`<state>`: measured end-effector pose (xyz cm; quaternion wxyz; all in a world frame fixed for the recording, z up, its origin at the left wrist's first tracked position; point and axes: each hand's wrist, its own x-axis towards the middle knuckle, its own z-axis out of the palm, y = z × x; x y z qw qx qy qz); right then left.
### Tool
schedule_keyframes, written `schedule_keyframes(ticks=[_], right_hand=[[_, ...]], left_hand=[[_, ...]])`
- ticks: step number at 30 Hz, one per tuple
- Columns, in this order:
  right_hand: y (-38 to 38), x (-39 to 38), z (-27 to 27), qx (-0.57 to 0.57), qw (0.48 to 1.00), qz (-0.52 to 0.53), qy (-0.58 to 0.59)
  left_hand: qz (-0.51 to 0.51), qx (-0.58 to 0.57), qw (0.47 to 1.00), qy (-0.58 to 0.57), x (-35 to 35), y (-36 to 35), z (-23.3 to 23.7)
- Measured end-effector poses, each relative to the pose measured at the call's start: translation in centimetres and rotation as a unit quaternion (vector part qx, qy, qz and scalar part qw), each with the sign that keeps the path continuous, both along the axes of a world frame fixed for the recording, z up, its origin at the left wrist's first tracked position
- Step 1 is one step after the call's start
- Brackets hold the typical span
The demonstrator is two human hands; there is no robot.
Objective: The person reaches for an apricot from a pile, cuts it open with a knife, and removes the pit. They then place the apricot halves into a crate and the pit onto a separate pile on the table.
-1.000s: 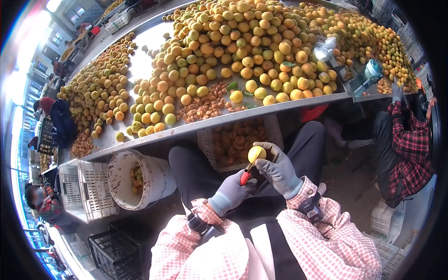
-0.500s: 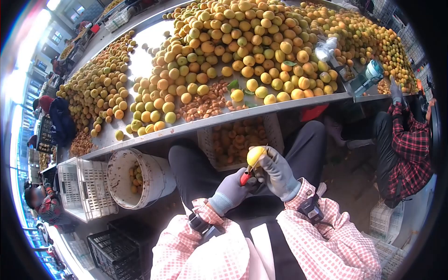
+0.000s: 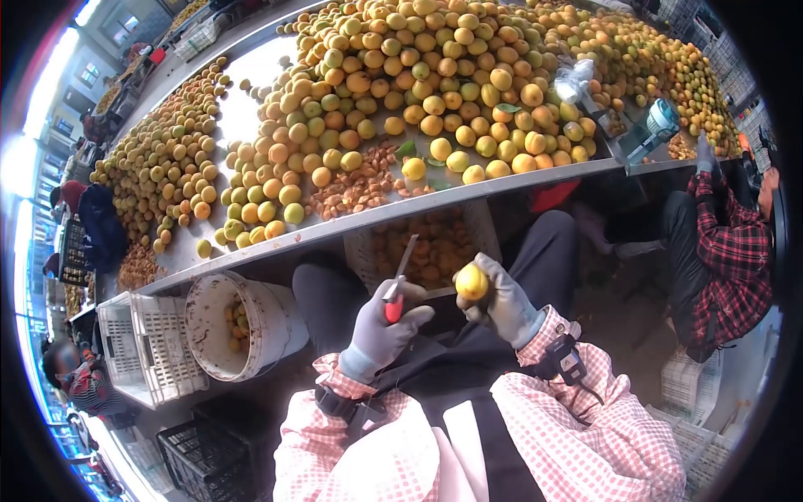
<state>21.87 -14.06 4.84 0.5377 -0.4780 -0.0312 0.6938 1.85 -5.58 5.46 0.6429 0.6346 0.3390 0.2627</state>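
My gloved left hand (image 3: 378, 330) is closed around the red handle of a small knife (image 3: 407, 261), whose blade points up and away from me. In my gloved right hand (image 3: 504, 306) a yellow apricot (image 3: 472, 283) is held by the fingers, apart from the blade. Both hands are above my lap. Beyond them, under the table edge, a light plastic crate (image 3: 358, 248) contains apricot halves (image 3: 422, 243). Brown apricot pits (image 3: 355, 191) lie heaped on the tabletop near its edge.
Whole apricots (image 3: 401, 50) cover much of the metal table (image 3: 335, 224). A dirty white bucket (image 3: 280, 335) and white crates (image 3: 150, 347) stand at left, a black crate (image 3: 205, 448) below. A teal-lidded bottle (image 3: 657, 125) is at right, near a co-worker in a plaid shirt (image 3: 732, 259).
My hands have moved apart. The left drew the knife away from the apricot, leftward, and its blade now points up. The right still holds the apricot. The view shifted slightly.
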Motion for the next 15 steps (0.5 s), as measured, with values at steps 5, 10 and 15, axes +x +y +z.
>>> schedule_keyframes(ticks=[5,10,15], right_hand=[[0.1,-1.9,-0.6,-0.002,1.0,0.015,0.012],[0.2,-2.2,-0.8,0.047,0.998,0.041,0.027],[0.3,-2.1,-0.2,0.052,0.997,0.052,-0.035]], left_hand=[[-0.09,0.005,0.995,0.039,1.9,0.1,1.1],[-0.155,0.129,0.975,0.088,2.4,0.4,0.2],[-0.161,0.229,0.956,0.087,2.7,1.0,0.4]])
